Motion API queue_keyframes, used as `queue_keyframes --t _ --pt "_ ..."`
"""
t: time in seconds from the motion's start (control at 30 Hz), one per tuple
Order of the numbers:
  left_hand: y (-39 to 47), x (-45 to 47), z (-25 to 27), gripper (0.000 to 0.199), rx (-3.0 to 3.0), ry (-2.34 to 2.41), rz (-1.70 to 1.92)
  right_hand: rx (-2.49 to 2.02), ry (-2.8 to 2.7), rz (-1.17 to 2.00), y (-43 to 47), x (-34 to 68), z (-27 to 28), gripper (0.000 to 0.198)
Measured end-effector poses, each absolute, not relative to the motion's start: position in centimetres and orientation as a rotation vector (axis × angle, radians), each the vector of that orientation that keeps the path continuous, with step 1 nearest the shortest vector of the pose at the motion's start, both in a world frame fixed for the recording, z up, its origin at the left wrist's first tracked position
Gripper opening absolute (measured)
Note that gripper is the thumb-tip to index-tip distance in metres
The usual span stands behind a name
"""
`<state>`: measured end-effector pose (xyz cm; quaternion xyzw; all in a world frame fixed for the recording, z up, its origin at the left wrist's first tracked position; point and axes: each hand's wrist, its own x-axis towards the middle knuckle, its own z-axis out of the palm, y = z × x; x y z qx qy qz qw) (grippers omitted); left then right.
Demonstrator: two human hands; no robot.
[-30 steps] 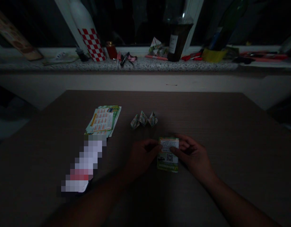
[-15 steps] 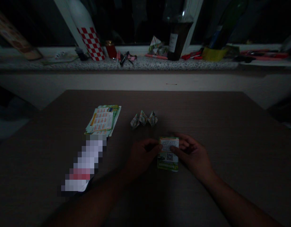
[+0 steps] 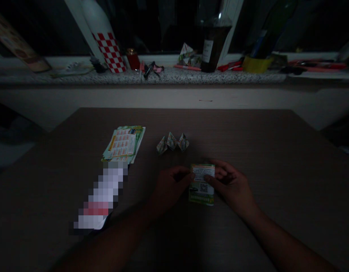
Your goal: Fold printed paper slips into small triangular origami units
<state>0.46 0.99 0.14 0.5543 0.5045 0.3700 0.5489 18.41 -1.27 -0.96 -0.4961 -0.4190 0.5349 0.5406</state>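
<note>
Hands (image 3: 237, 190) pinching leaflet (image 3: 202, 185); three folded papers (image 3: 171, 142) beyond; paper stack (image 3: 123, 144), blurred item (image 3: 102, 194) left

You can't read any word or number here; the print is too small and dark. The paper (image 3: 202, 186) you hold has rows of tiny print near the top, a square code (image 3: 203, 187) lower down, and pale marks on its green bottom strip. On the pile of cards (image 3: 123, 143) you can see little orange-and-white blocks in rows and a yellow strip with dark marks. The dark bottle (image 3: 214, 48) has a white label (image 3: 207, 51), and its marks are too faint for you.
</note>
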Motion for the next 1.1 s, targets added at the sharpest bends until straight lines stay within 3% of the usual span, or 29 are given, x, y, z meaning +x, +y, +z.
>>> queue_keyframes --t 0.7,1.1 --pt "1.3 0.5 0.6 0.015 1.304 1.227 0.889 -1.227 -0.858 1.346 -0.9 18.6 -0.2 0.054" --pt "1.8 0.7 0.0 0.026 1.280 1.297 1.023 -1.308 -0.838 1.477 -0.3 19.9 -0.5 0.063"
